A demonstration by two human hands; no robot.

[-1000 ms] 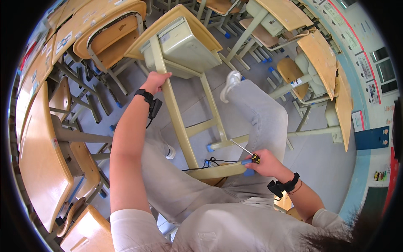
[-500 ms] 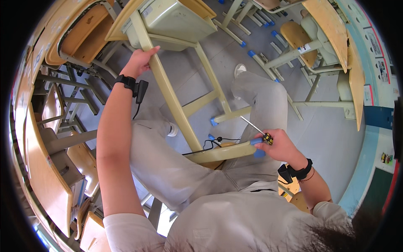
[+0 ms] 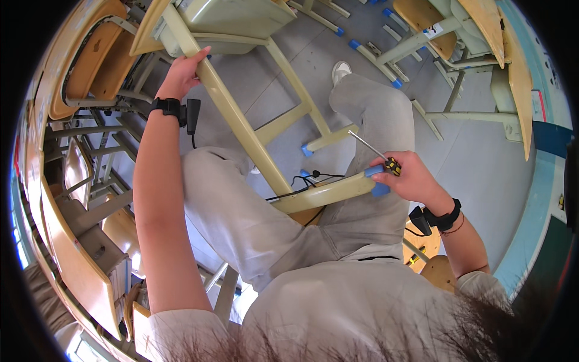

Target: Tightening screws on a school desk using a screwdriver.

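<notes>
A school desk (image 3: 232, 108) with a cream metal frame lies tilted before me, its foot bar (image 3: 329, 193) resting across my lap between my thighs. My left hand (image 3: 183, 73) is closed round the upper part of the near leg, close to the desk's metal box (image 3: 235, 17). In my right hand (image 3: 413, 175) is a screwdriver (image 3: 392, 166) with a black and yellow handle, its metal shaft pointing up and left. The fingers of that hand also touch the blue end cap (image 3: 379, 189) of the foot bar. A thin black cord (image 3: 300, 181) lies by the bar.
Wooden desks (image 3: 81, 241) and chairs crowd the left side. More desks (image 3: 512, 78) with blue-capped feet stand at the far right. A yellow and black tool (image 3: 416, 256) lies on a wooden surface beside my right hip. A blue-green wall (image 3: 534, 199) runs along the right.
The view has shifted, so the floor and right-hand furniture appear higher. The desk and my left hand appear slightly further up and left. Both hands keep their holds.
</notes>
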